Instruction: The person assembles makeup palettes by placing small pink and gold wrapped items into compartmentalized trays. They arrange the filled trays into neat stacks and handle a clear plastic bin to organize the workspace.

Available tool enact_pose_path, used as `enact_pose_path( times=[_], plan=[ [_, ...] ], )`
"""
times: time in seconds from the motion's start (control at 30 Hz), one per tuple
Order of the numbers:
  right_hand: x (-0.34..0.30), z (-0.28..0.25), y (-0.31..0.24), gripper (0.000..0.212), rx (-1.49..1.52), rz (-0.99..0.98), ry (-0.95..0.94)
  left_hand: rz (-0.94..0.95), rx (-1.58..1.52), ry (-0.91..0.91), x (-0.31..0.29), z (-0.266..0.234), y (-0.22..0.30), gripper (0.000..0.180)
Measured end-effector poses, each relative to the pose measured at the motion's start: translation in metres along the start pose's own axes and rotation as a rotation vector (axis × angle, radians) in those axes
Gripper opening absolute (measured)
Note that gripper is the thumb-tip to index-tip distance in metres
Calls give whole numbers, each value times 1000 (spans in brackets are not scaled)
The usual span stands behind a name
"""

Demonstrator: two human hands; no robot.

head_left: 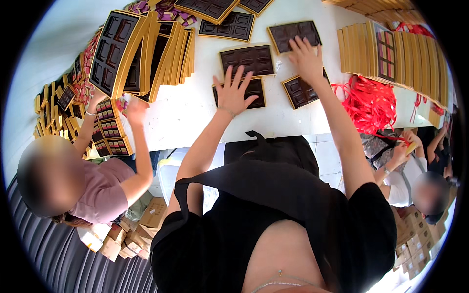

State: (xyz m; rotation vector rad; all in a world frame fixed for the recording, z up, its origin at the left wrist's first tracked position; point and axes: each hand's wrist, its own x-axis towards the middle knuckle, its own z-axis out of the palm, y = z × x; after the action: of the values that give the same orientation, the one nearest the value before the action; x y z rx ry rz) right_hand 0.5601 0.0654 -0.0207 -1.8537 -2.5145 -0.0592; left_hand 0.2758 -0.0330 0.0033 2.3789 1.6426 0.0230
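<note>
My left hand (233,97) lies with fingers spread over two shallow gold-edged boxes with dark brown moulded compartments. Its fingertips reach the lower rim of the farther box (256,57), while the palm covers part of the nearer box (256,92). To the right, my right hand (307,62) is also open, its fingers stretched across another such box (284,38). Below that wrist sits a fourth tilted box (297,93), partly hidden by my forearm. The compartments that show look unfilled. Neither hand grips anything.
Stacked boxes (166,53) stand at left on the white table (176,122), near a co-worker's hands (136,108). Behind them lie small pink and purple pieces (183,18). At right are red ribbons (369,105) and a row of gold-edged boxes (359,49); another person handles ribbon beyond.
</note>
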Motion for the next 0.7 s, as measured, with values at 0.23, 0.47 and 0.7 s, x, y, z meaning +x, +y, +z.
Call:
enact_pose_path(
  times=[0.23,0.47,0.7],
  plan=[
    [-91,-27,-44,71,220,-121,-75,-178,-60,35,-66,17,-6,82],
    [-46,-2,-64,62,44,108,76,-127,-126,178,7,6,-22,85],
    [-4,-46,-81,54,181,73,139,-30,-149,94,-22,-24,-52,92]
  ],
)
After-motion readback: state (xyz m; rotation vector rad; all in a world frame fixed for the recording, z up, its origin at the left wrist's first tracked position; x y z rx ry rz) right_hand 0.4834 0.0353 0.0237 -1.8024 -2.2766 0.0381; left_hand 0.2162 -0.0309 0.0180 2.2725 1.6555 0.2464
